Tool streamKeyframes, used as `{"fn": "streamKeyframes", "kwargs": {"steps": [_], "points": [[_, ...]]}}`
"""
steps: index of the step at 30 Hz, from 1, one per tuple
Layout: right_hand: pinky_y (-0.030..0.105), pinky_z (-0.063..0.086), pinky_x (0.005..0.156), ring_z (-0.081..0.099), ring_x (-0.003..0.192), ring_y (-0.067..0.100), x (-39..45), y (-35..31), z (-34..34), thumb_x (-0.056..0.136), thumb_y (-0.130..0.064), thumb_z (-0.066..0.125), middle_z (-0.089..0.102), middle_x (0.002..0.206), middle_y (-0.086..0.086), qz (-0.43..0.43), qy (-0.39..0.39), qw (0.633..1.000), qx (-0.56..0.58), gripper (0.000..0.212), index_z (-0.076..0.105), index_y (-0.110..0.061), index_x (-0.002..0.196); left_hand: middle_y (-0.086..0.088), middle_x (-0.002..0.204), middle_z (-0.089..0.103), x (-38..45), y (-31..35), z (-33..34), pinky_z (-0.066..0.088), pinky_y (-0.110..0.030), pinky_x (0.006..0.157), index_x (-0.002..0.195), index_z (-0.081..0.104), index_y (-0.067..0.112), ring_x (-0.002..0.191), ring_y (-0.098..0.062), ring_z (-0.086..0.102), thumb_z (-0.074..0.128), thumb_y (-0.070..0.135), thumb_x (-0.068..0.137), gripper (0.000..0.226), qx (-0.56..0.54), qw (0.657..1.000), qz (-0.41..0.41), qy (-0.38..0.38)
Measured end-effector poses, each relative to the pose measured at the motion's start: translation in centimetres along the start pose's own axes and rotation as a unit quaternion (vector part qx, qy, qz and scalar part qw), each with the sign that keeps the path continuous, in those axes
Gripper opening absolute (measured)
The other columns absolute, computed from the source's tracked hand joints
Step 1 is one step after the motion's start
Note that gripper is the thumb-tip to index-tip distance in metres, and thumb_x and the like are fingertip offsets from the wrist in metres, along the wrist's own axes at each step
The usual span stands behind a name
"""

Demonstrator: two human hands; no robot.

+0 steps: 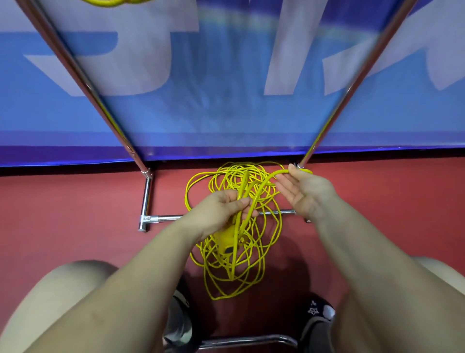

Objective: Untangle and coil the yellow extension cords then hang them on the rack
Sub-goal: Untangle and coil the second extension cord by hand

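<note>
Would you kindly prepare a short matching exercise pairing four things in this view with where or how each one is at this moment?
Things:
1. left hand
2. right hand
3. tangled cord pile
4. coiled cord

States:
A. lies loose on the red floor
B. sits at the top edge of the view, up on the rack
C. grips several cord strands
D. fingers extended, a cord loop passing by the fingertips

Pairs: 1-C, 2-D, 3-A, 4-B
</note>
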State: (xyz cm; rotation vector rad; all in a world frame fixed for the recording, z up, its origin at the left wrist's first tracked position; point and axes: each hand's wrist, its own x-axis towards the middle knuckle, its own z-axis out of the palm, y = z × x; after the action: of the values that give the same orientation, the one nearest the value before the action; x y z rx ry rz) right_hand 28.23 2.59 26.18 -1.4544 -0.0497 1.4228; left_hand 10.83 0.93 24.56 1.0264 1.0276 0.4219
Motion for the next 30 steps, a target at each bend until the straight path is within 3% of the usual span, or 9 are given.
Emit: {"fn": "streamKeyframes", "kwargs": {"steps": [3, 6, 11, 13, 15, 18, 22, 25, 30], "points": [[0.029, 0.053, 0.073, 0.061, 0.063, 0.014, -0.1, 0.0, 0.2, 0.092, -0.010, 0.054, 0.056, 0.083, 0.006, 0.007, 0.003, 1.000, 0.007, 0.016, 0.050, -0.009, 0.077, 0.005, 0.064, 0.070, -0.3, -0.1, -0.2, 0.047, -0.021, 0.052, 0.083, 0.062, 0.009, 0.055, -0.008, 0.059, 0.051, 0.004, 0.093, 0.016, -0.010, 1.000, -0.003, -0.019], [0.031, 0.050, 0.079, 0.061, 0.066, 0.014, -0.4, 0.1, 0.6, 0.092, -0.010, 0.055, 0.056, 0.082, 0.007, 0.006, -0.008, 1.000, 0.009, 0.015, 0.050, -0.008, 0.078, 0.002, 0.065, 0.069, -0.5, -0.5, -0.7, 0.031, -0.029, 0.062, 0.071, 0.073, 0.019, 0.076, -0.028, 0.047, 0.064, 0.012, 0.084, 0.017, 0.034, 0.999, 0.010, -0.017], [0.028, 0.054, 0.070, 0.065, 0.074, 0.013, -1.0, 0.5, 1.3, 0.092, -0.026, 0.055, 0.062, 0.090, 0.007, -0.016, -0.091, 0.995, -0.038, 0.015, 0.051, -0.013, 0.097, 0.005, 0.061, 0.069, -0.8, 0.1, -1.5, 0.034, -0.027, 0.055, 0.097, 0.061, -0.008, 0.052, -0.019, 0.050, 0.057, 0.009, 0.090, 0.018, 0.018, 0.998, 0.026, 0.051], [0.026, 0.051, 0.072, 0.065, 0.080, 0.014, -1.4, 1.3, 1.3, 0.091, -0.028, 0.056, 0.064, 0.094, 0.004, -0.027, -0.155, 0.968, -0.196, 0.012, 0.053, -0.017, 0.097, 0.004, 0.061, 0.069, -0.8, 0.5, -2.0, 0.041, -0.027, 0.057, 0.089, 0.062, -0.003, 0.050, -0.011, 0.058, 0.055, 0.008, 0.091, 0.014, -0.022, 0.996, 0.047, 0.078], [0.019, 0.048, 0.070, 0.064, 0.077, 0.007, -2.0, 2.6, 1.3, 0.090, -0.023, 0.058, 0.065, 0.090, 0.001, -0.073, -0.216, 0.897, -0.379, 0.003, 0.056, -0.021, 0.088, 0.004, 0.063, 0.070, -1.0, 1.0, -2.5, 0.048, -0.023, 0.055, 0.085, 0.064, 0.009, 0.053, -0.007, 0.062, 0.051, 0.008, 0.093, 0.015, -0.072, 0.991, 0.062, 0.097], [0.008, 0.045, 0.066, 0.058, 0.063, -0.007, -2.1, 4.6, 1.2, 0.088, -0.009, 0.061, 0.062, 0.078, -0.003, -0.134, -0.288, 0.831, -0.457, 0.007, 0.059, -0.015, 0.088, 0.006, 0.069, 0.072, -1.2, 1.5, -3.1, 0.051, -0.016, 0.057, 0.086, 0.063, 0.015, 0.056, -0.003, 0.063, 0.050, 0.010, 0.094, 0.016, -0.125, 0.981, 0.067, 0.131], [0.018, 0.047, 0.080, 0.057, 0.079, 0.007, -2.0, 5.7, 1.2, 0.088, -0.009, 0.060, 0.057, 0.082, -0.006, -0.157, -0.299, 0.812, -0.477, 0.014, 0.055, -0.015, 0.100, 0.008, 0.069, 0.072, -1.5, 1.7, -3.3, 0.050, -0.015, 0.053, 0.090, 0.063, 0.014, 0.055, -0.002, 0.063, 0.048, 0.010, 0.095, 0.016, -0.154, 0.975, 0.068, 0.143], [0.026, 0.046, 0.086, 0.054, 0.084, 0.009, -2.1, 5.9, 1.3, 0.091, -0.013, 0.057, 0.054, 0.082, -0.008, -0.171, -0.302, 0.798, -0.493, 0.009, 0.053, -0.021, 0.090, 0.009, 0.070, 0.072, -1.5, 1.9, -3.4, 0.051, -0.015, 0.054, 0.090, 0.062, 0.015, 0.055, -0.001, 0.063, 0.047, 0.010, 0.095, 0.017, -0.165, 0.972, 0.076, 0.150], [0.020, 0.039, 0.071, 0.047, 0.071, 0.006, -2.1, 6.1, 1.0, 0.094, -0.013, 0.051, 0.049, 0.075, -0.007, -0.179, -0.314, 0.795, -0.487, 0.019, 0.047, -0.026, 0.082, 0.011, 0.072, 0.072, -1.7, 2.1, -3.4, 0.047, -0.011, 0.053, 0.090, 0.062, 0.019, 0.055, 0.002, 0.061, 0.047, 0.013, 0.096, 0.017, -0.161, 0.970, 0.074, 0.165]]}}
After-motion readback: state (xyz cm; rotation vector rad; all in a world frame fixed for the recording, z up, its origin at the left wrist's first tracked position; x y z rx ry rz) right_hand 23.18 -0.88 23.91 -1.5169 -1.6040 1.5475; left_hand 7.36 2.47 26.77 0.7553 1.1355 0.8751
